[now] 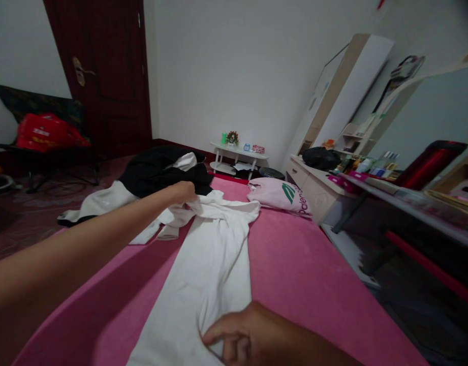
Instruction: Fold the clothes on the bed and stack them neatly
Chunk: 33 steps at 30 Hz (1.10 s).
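A white long-sleeved garment (191, 264) lies lengthwise on a pink bed cover (294, 284), partly folded over and wrinkled. At its far end my left hand (183, 194) is closed on the bunched white cloth beside a sleeve. My right hand (243, 333) is at the near end, fingers curled and pinching a fold of the same garment. Part of the near end runs out of the picture. Just beyond my left hand lies a heap of black and white clothes (161, 170).
A pink printed bag (279, 195) rests at the bed's far right. To the right stand a cluttered dresser (317, 178) and a desk (416, 203). A small white table (237, 150) is by the back wall. A chair holds a red bag (47, 133), near a dark door (104, 76).
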{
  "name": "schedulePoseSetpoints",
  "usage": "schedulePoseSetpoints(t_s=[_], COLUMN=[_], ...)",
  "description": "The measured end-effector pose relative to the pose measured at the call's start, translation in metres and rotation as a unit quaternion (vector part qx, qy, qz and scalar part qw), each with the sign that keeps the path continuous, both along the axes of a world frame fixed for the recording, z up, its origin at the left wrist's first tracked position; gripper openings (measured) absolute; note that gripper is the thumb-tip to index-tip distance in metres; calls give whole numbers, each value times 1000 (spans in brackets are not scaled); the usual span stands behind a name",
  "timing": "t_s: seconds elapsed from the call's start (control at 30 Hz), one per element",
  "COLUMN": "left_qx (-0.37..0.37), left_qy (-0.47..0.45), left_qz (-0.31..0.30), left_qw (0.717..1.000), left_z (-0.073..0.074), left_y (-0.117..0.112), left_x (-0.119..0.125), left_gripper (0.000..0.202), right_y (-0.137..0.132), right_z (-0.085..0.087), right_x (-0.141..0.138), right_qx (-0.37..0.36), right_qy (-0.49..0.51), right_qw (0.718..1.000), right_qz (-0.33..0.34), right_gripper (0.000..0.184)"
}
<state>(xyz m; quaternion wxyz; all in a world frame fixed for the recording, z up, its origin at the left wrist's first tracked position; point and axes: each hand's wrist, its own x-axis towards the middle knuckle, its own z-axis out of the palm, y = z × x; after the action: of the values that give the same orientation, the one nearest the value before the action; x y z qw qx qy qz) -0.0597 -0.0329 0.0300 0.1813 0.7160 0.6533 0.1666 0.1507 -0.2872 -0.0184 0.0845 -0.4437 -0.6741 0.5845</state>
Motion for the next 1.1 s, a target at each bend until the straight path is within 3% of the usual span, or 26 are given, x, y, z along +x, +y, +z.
schedulePoseSetpoints(t_s=[0.1, 0.23, 0.33, 0.4, 0.57, 0.73, 0.8, 0.9, 1.0, 1.1], left_qx=[17, 84, 149, 181, 199, 242, 223, 158, 107, 92], left_qy=[103, 153, 160, 165, 159, 33, -5, 17, 112, 165], left_qz=[-7, -50, -109, -143, -159, -82, -48, -12, 2, -1], left_qw=[994, 983, 970, 959, 954, 966, 974, 987, 988, 982], left_z=[-4, -11, -22, -32, -44, -31, -26, -27, -37, -50], left_y=[-8, -19, -25, -27, -24, -19, -14, -5, 0, -2], left_x=[-9, 5, 26, 40, 55, 47, 41, 31, 22, 18], left_gripper=[5, 27, 39, 45, 24, 30, 30, 27, 27, 29], right_y=[37, 118, 174, 201, 236, 253, 255, 252, 250, 249], right_z=[0, -18, -35, -44, -50, -43, -43, -49, -52, -48], right_x=[18, 55, 80, 89, 91, 80, 73, 60, 50, 45], right_qx=[118, 209, 251, 274, 302, 356, 423, 473, 396, 341], right_qy=[41, 85, 73, 46, 16, -3, -44, -170, -305, -346], right_qw=[980, 896, 839, 820, 813, 787, 788, 829, 858, 867], right_qz=[-157, -383, -477, -501, -497, -504, -445, -245, -120, -109], right_gripper=[27, 24, 29, 39, 50, 52, 47, 49, 59, 68])
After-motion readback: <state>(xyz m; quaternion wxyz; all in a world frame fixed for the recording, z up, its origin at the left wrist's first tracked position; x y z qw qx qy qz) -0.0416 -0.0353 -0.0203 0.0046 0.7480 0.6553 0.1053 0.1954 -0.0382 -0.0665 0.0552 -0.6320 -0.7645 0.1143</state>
